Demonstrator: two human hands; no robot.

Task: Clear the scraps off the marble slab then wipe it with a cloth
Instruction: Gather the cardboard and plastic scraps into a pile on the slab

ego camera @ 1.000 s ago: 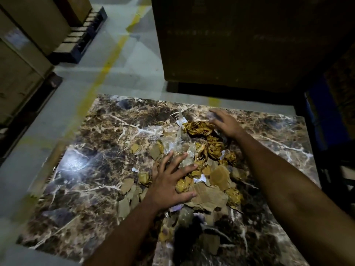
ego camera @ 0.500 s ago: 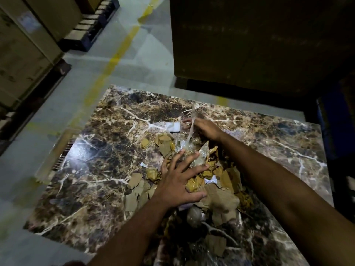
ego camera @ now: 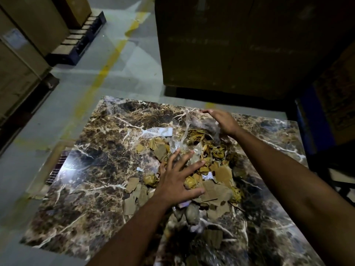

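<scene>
Glossy polished marble slab [ego camera: 92, 162] w/ matt cardboard scraps [ego camera: 221, 173], clear crinkly plastic film [ego camera: 180, 144].

— What can't you make out?
— The marble slab [ego camera: 92, 154] runs off the bottom edge, so its near corners are cut off. The left hand [ego camera: 176, 181] covers scraps [ego camera: 219, 173] beneath it.
— And the right hand [ego camera: 221, 120]?
— Blurred; its grip is unclear.

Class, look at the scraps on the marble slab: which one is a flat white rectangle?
The white card lying alone at the pile's far left edge, beyond the left hand. The others are brown cardboard bits, crumpled yellow pieces or clear plastic.
</scene>
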